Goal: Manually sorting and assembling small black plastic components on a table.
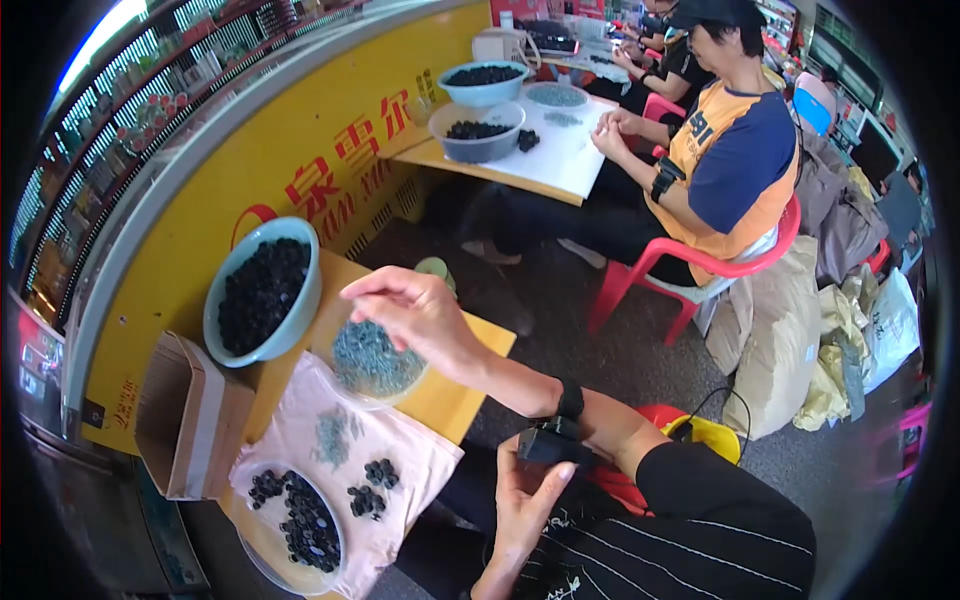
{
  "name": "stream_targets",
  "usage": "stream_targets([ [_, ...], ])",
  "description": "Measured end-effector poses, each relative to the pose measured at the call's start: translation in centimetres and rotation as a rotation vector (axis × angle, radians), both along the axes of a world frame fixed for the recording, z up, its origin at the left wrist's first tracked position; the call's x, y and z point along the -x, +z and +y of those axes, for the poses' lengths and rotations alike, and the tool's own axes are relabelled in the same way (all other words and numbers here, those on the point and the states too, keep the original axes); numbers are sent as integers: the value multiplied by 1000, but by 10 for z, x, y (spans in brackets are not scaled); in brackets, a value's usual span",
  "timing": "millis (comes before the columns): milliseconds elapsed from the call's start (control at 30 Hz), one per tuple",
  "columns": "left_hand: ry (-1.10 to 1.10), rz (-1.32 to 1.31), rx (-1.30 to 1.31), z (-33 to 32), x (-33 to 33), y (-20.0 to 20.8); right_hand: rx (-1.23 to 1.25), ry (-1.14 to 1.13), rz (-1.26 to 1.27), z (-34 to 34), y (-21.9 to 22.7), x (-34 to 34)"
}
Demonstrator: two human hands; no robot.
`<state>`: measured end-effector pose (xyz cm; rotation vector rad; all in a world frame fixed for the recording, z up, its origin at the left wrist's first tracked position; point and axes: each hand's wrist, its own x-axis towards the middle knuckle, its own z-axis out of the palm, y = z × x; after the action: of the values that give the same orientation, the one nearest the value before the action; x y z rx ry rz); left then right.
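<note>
My right hand is over a shallow dish of small grey-blue metal pieces, perhaps screws. Its fingers are drawn together and slightly blurred; anything between them is too small to make out. A black box is strapped to my right wrist. My left hand is closed at this box, its fingertips partly hidden behind it and the thumb beside it. On a pink cloth lie a scatter of the metal pieces and two clusters of black knob-like parts. A clear tub holds more black parts.
A light-blue basin of black parts and an open cardboard box stand at the table's left. A yellow panel rises behind. Ahead, a person sits on a red chair at another table. Sacks lie to the right.
</note>
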<state>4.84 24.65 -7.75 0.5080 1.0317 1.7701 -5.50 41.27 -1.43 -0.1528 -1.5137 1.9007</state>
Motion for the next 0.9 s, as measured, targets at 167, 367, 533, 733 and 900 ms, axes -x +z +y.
stream_targets([
  [167, -86, 230, 106, -20, 18, -5, 490, 54, 55, 83, -12, 0],
  [367, 161, 149, 277, -91, 65, -7, 180, -11, -173, 109, -28, 2],
  [533, 366, 245, 208, -136, 97, 7, -239, 287, -487, 21, -50, -32],
  [733, 772, 336, 378, -184, 120, 20, -210, 479, -545, -53, -77, -20],
  [900, 938, 617, 794, -206, 165, 17, -415, 416, -459, -69, -93, -5],
])
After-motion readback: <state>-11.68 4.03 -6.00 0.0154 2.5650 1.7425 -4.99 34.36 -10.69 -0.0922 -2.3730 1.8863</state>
